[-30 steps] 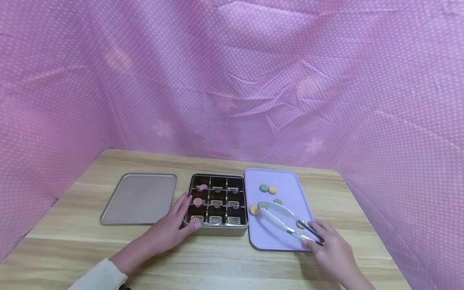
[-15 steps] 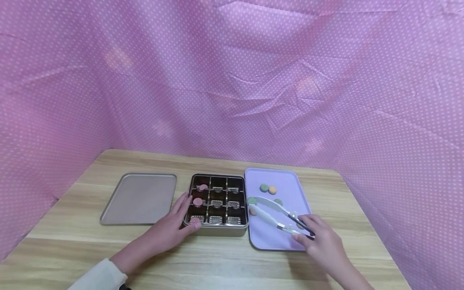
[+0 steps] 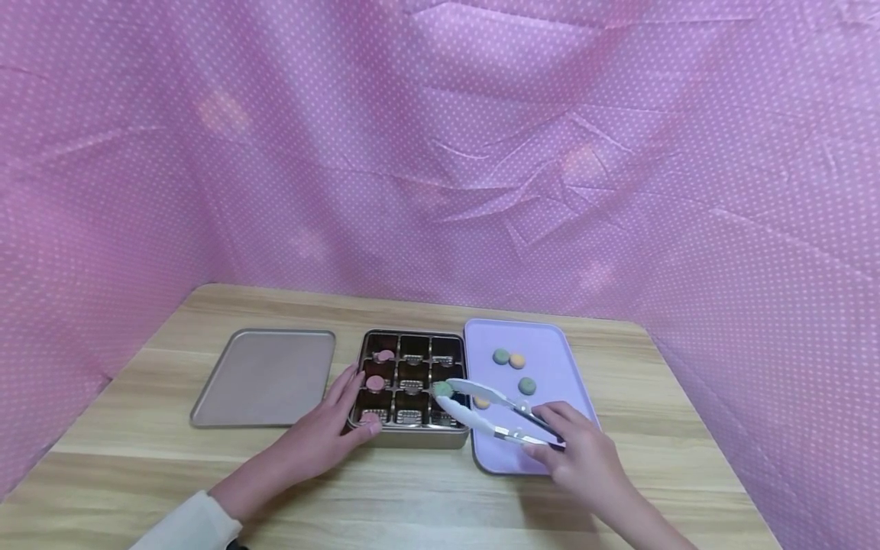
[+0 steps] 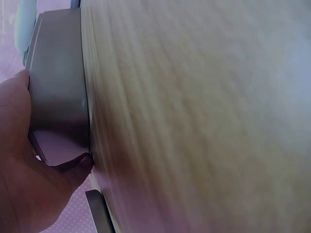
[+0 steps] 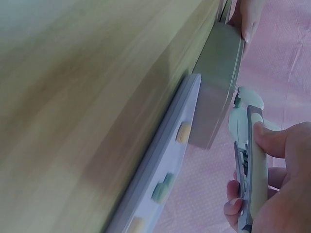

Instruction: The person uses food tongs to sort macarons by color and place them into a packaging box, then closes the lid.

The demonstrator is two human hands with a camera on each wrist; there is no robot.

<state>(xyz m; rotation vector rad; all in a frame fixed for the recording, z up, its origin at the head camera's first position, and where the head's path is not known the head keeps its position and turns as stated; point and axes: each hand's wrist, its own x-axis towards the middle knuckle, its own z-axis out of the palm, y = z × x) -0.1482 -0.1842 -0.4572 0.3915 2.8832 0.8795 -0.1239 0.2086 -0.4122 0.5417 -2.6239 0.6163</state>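
Note:
In the head view, a metal tin (image 3: 421, 440) with a dark compartment insert stands mid-table. Pink macarons (image 3: 374, 383) sit in its left column. My left hand (image 3: 319, 437) rests on the tin's left front corner, fingers along the side and thumb on the front rim. With my right hand (image 3: 584, 462) I grip the handle of white-tipped tongs (image 3: 464, 415). Their tips pinch a green macaron (image 3: 443, 389) over the right column, near the middle row. In the right wrist view the tongs' handle (image 5: 260, 170) lies between my thumb and curled fingers.
A lilac tray (image 3: 509, 454) touches or nearly touches the tin's right side, holding green macarons (image 3: 527, 386) and orange macarons (image 3: 517, 360). To the left lies a flat grey lid-like panel (image 3: 264, 378). Pink dotted cloth (image 3: 440, 191) hangs behind and beside the wooden table (image 3: 385, 496).
My right hand has moved left, carrying the tongs and the green macaron from above the tray to over the tin's right column. My left hand has stayed in place.

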